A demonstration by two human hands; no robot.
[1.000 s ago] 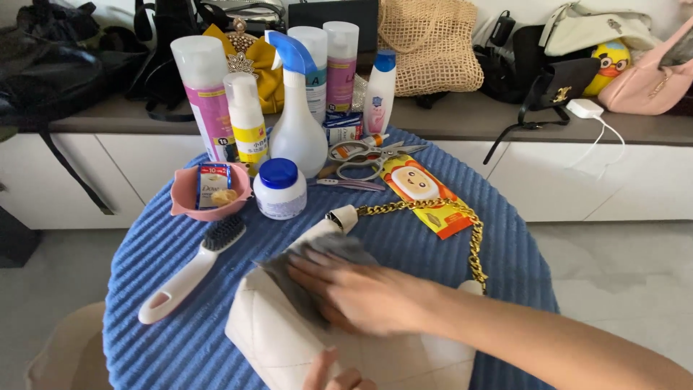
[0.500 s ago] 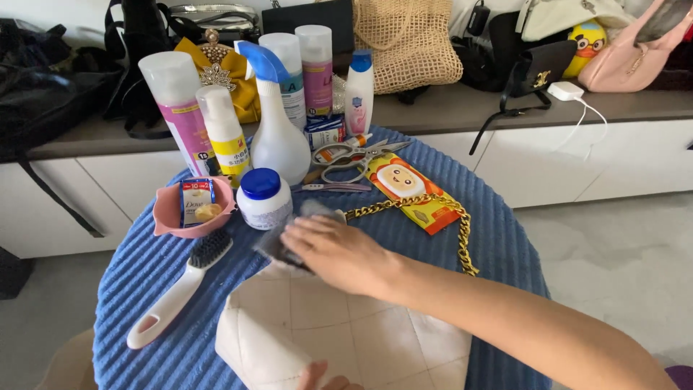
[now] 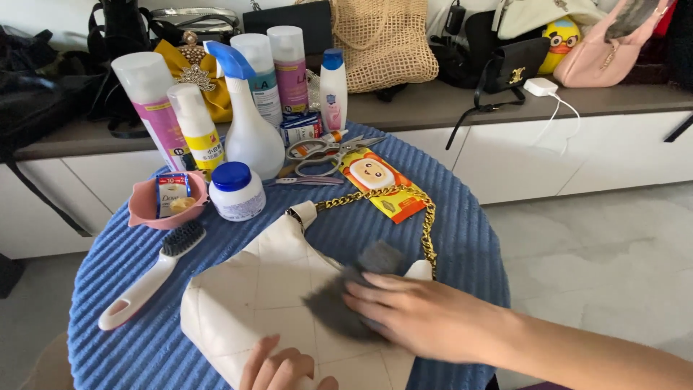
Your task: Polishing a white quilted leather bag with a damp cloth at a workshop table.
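A white quilted handbag with a gold chain strap lies on the round blue ribbed table. My right hand presses a dark grey cloth flat against the bag's right side. My left hand rests on the bag's near edge at the bottom of the view, fingers curled on the leather. A white-handled brush lies left of the bag.
Behind the bag stand a spray bottle, several cleaner bottles, a blue-lidded jar, a pink bowl, scissors and an orange packet. A counter behind holds several bags. Tiled floor lies to the right.
My right hand has slid the grey cloth from the bag's upper left part down to its right side. The view has shifted a little, so the bag sits more fully in frame.
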